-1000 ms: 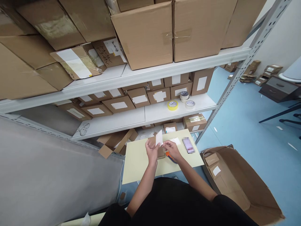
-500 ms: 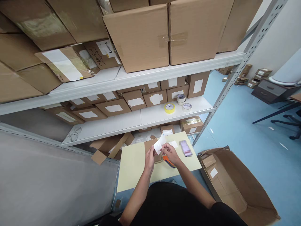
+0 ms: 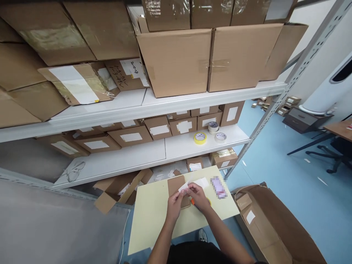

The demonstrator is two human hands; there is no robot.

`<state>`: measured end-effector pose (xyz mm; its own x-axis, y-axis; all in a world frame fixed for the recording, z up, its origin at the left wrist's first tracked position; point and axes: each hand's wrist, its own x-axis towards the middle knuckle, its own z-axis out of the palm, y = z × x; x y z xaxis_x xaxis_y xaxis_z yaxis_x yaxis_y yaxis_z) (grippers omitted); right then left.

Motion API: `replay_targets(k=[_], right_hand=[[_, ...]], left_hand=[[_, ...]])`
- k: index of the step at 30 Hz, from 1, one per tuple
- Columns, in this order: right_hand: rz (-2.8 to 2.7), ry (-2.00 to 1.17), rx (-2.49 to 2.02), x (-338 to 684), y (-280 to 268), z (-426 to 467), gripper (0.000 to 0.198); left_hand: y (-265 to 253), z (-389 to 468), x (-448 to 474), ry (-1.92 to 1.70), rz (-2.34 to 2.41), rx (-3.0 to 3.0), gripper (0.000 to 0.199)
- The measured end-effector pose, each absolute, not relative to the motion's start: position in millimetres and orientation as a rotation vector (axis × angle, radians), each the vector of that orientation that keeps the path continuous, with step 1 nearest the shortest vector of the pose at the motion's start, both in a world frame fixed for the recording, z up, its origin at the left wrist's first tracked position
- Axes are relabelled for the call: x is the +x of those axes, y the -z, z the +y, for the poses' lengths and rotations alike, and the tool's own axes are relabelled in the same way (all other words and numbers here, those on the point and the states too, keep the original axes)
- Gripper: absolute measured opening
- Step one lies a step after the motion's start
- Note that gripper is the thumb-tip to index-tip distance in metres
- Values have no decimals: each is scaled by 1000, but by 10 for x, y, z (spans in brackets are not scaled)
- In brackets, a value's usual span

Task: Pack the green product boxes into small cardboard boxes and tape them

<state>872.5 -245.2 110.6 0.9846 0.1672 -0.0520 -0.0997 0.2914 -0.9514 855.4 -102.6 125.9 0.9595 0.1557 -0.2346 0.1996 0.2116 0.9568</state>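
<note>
A small white paper slip (image 3: 183, 187), perhaps a label, is pinched between my two hands over the pale yellow table (image 3: 150, 212). My left hand (image 3: 174, 206) grips its near left edge with thumb and fingers. My right hand (image 3: 199, 197) has its fingertips closed on the slip's right side, close to the left thumb. Below the hands lies a flat brown cardboard box (image 3: 175, 184), partly covered by them. An orange object (image 3: 193, 201) with a dark body shows beneath my right hand, mostly hidden. Another white sheet (image 3: 202, 182) rests just beyond that hand.
A blurred-out purple item (image 3: 218, 187) lies at the table's right. Behind stand shelves (image 3: 137, 154) of cardboard boxes, with a yellow tape roll (image 3: 200, 138) and pale tape rolls (image 3: 220, 137). A large open carton (image 3: 269, 220) is on the floor at right, an open box (image 3: 121, 190) at left.
The slip has turned from tilted up to flatter and lower. My hands have drawn closer together, and the right one covers more of the orange object. The view has shifted.
</note>
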Motion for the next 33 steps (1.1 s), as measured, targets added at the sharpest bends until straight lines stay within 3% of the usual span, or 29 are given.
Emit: replay_targets(k=[5,11,16,23,29,33], right_hand=[[165,-3,-1249,8773,-969,-2501,36],[491,359,-1245,8863,-770,-2365,33],[456,32,-1239,8986,-629,-1551,35],[367,-481,-1217,9209,-281,237,37],[350,-578,-1290,9506,-146,1663,32],[338,-565,-1356,9657,-163,2079,30]], left_hand=[[-1120,-585,8784,71,346,1279,49],[-1123,184,9052,-165,581,1030,31],[-1064,709,8928,-169,473,1089,40],[-1062,1637,8436,-308,529,1193,40],[-986,2451,7854,-374,592,1293,38],[-961,2707,7605,-442,694,1484,39]])
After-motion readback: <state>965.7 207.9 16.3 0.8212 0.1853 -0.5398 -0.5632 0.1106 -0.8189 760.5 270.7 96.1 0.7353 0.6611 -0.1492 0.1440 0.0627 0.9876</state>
